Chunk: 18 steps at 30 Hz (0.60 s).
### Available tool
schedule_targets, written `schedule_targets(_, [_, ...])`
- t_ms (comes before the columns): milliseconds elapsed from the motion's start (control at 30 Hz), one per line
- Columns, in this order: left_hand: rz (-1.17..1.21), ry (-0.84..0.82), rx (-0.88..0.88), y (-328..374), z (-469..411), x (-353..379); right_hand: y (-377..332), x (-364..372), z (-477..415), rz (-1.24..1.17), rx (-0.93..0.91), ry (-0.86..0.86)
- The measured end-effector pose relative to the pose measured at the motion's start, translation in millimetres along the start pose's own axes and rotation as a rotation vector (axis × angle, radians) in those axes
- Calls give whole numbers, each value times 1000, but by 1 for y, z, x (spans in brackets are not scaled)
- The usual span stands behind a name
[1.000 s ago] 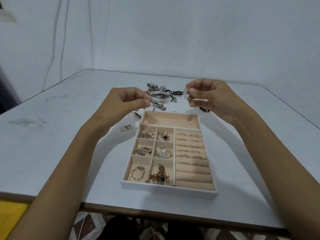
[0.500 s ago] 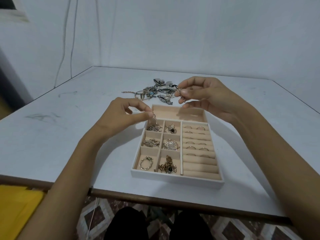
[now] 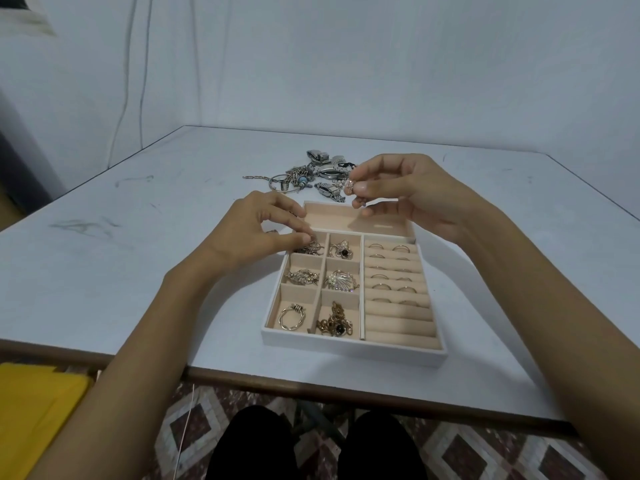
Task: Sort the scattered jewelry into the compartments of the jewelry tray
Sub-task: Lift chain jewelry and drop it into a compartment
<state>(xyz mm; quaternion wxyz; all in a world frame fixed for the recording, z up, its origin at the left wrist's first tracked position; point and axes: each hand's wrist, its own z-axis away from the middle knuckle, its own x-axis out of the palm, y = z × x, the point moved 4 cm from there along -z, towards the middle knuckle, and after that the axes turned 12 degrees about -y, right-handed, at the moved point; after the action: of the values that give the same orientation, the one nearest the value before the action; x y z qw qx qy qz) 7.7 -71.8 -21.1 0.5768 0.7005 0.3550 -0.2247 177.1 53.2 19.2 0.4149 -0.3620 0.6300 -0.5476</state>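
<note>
The left hand [image 3: 263, 233] has come down since half a second ago: then it held its piece just above the jewelry tray [image 3: 346, 351], and now its thumb and forefinger reach into the far-left small compartment, pinching a small silver piece [image 3: 309, 242] that sits against the jewelry already lying there; whether the piece has settled on the lining is too small to tell. The other fingers are curled over the tray's far-left corner. The right hand [image 3: 408, 195] stays raised over the long far compartment, much as before, with thumb and forefinger pinched on a small pink-gold piece [image 3: 349, 186] and the remaining fingers loosely bent. A second ago both hands were up near the pile of scattered jewelry [image 3: 311, 174], close together; they are now apart, one low and one high. The pile lies on the tabletop [image 3: 138, 254] just beyond the tray. In the tray, the six small left compartments each hold a piece, and rings [image 3: 391, 271] sit in the far rows of the rolled section on the right.
</note>
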Motion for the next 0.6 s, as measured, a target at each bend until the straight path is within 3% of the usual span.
schedule_targets(267, [-95,80,-120,-18,0,-7,3,5,-1,83,29,0])
schedule_targets(433, [-425,-144,-331,-30,2,7,2,12,-1,184,20,-21])
schedule_targets(600, [-502,-264,-382,-31,4,17,-5,23,4,321,25,-132])
